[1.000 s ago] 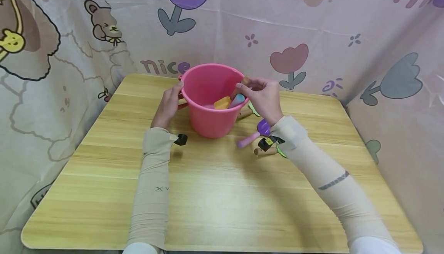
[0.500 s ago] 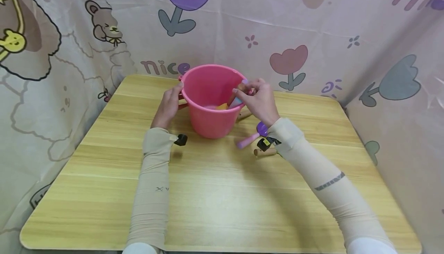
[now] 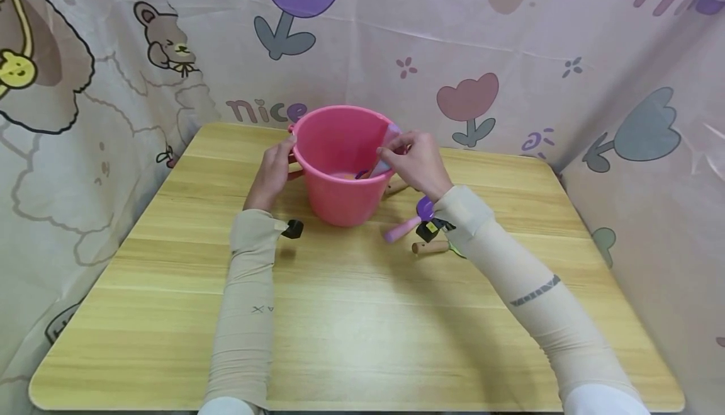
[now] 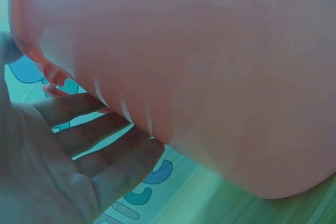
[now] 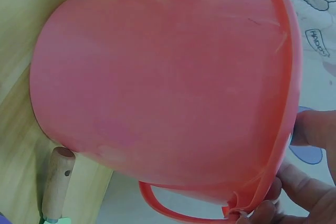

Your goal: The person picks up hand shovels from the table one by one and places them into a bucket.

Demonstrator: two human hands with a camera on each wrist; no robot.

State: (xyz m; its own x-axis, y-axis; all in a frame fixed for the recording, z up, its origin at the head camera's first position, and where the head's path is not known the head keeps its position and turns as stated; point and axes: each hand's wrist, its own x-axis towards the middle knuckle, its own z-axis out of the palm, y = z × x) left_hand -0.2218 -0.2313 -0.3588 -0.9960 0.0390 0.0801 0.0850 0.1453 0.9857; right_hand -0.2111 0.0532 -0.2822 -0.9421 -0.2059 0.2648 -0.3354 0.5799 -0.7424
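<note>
A pink bucket stands upright on the wooden table. My left hand holds it at the left, thumb at the rim; in the left wrist view the fingers lie along its outer wall. At the right rim, my right hand pinches a lilac toy piece that leans inside the bucket. Its lower part and kind are mostly hidden by the fingers. The right wrist view has the thumb at the rim and other fingers curled near the bucket's handle.
Right of the bucket lie a purple toy shovel with a pinkish handle and a green toy tool with a wooden handle. Another wooden handle lies close to the bucket's base. A printed cloth hangs behind the table.
My right hand has shifted slightly left at the rim, and the lilac piece has come into view by its fingertips. The yellow toy inside has dropped mostly out of sight. My left hand keeps its hold.
</note>
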